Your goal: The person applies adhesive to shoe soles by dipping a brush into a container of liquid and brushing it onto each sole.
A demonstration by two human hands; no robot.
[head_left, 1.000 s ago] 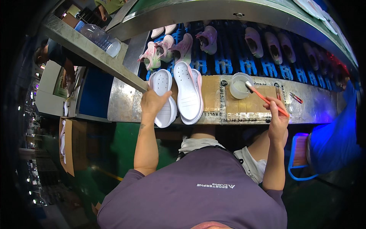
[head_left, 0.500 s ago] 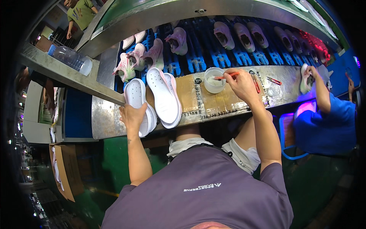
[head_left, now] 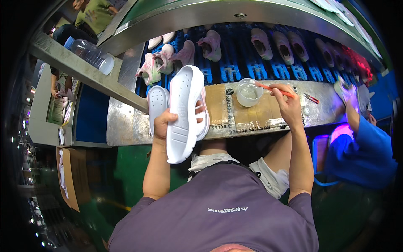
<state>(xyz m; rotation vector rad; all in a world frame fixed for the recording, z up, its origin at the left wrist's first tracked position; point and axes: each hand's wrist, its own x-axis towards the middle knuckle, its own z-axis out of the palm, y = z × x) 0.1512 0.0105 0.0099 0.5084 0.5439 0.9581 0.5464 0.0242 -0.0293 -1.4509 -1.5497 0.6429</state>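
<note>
A white shoe sole [head_left: 184, 119], raised and tilted above the bench edge, is gripped round its side by my left hand [head_left: 163, 125]. Behind it, a sole with a pink edge [head_left: 205, 119] is partly covered. Another white sole [head_left: 158, 105] lies on the bench beside my left hand. My right hand [head_left: 288, 105] pinches a thin orange-red brush [head_left: 273, 88], its tip end by the rim of a translucent plastic cup [head_left: 248, 95]. The cup stands on a taped cardboard sheet [head_left: 220, 107] and has clear liquid in it. Red-handled snips [head_left: 311, 98] lie right of my right hand.
Beyond the bench [head_left: 126, 119], a blue rack conveyor [head_left: 231, 72] carries several pink and white shoes [head_left: 210, 45]. A metal beam [head_left: 84, 65] with a plastic bottle [head_left: 90, 54] crosses at left. A co-worker in blue [head_left: 361, 147] sits at right, handling a shoe.
My left hand has lifted a sole off the bench and brought it to the right. My right hand has drawn the brush from inside the cup toward its rim.
</note>
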